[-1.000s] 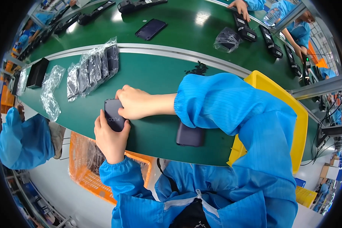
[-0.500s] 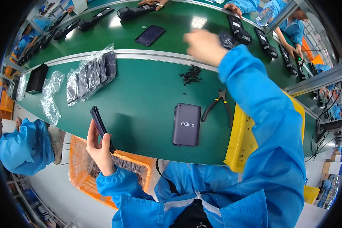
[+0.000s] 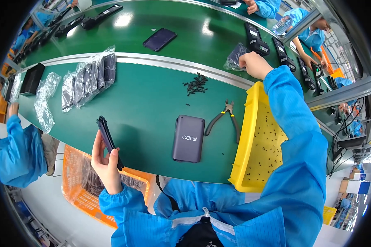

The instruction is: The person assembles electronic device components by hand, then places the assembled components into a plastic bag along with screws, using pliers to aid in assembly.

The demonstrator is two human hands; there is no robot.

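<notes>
My left hand [image 3: 106,158] grips a thin dark plastic shell [image 3: 108,140], seen nearly edge-on above the table's near edge. Out to the far right, my right hand [image 3: 256,66] is closed at the edge of a clear plastic bag with a dark flat piece inside [image 3: 236,57], beyond the metal rail. A dark purple-grey case [image 3: 189,138] with pale lettering lies flat before me. Cutting pliers [image 3: 225,117] with black-and-yellow handles rest to its right, jaws pointing away. Behind them is a heap of small black parts [image 3: 196,83].
A yellow tray [image 3: 240,164] holding scattered tiny dark pieces stands under my right forearm. Bagged dark cases [image 3: 90,80] and a black box [image 3: 32,79] are at left. A dark flat panel [image 3: 160,39] and handheld devices [image 3: 255,39] lie beyond the rail. An orange basket [image 3: 76,193] sits below.
My right hand has moved right and nearer, from over the far belt to the bagged piece. My left hand still holds the shell. The view has shifted slightly.
</notes>
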